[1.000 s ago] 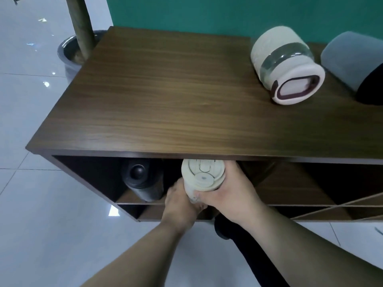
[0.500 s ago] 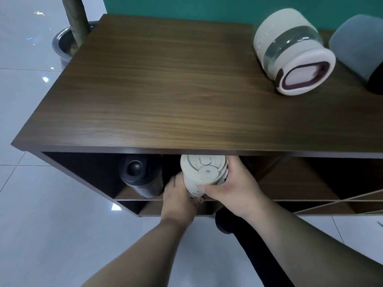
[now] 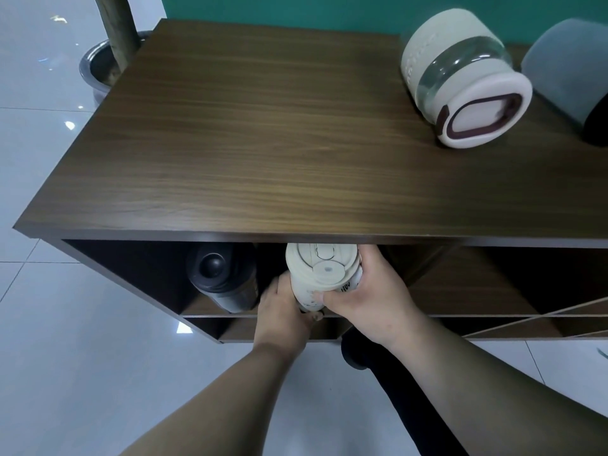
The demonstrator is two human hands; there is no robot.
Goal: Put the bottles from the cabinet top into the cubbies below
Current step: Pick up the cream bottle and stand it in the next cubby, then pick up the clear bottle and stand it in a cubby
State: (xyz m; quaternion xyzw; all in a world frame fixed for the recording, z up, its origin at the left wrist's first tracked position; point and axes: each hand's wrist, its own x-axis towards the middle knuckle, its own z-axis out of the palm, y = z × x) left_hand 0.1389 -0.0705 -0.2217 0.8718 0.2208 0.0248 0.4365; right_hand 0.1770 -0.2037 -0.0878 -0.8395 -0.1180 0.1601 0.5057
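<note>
A cream bottle point(image 3: 320, 269) with a flip lid stands upright at the mouth of the upper cubby row, just under the front edge of the dark wood cabinet top point(image 3: 263, 143). My right hand point(image 3: 368, 299) wraps its right side and my left hand point(image 3: 284, 309) grips its lower left. A black bottle point(image 3: 222, 278) stands in the cubby to the left. On the cabinet top at the back right stand a wide cream bottle point(image 3: 460, 80) with a clear band and a grey bottle point(image 3: 569, 70) with a black cap, cut off by the frame edge.
A plant trunk point(image 3: 115, 24) rises from a metal pot point(image 3: 95, 67) beside the cabinet's back left corner. A teal wall runs behind. Diagonal dividers point(image 3: 543, 319) cross the cubbies at the right. White tiled floor lies below, with my dark-clad leg point(image 3: 394, 383) beside the cabinet front.
Both hands have kept hold of the cream bottle and carried it slightly deeper under the cabinet top edge. The view shifted a little.
</note>
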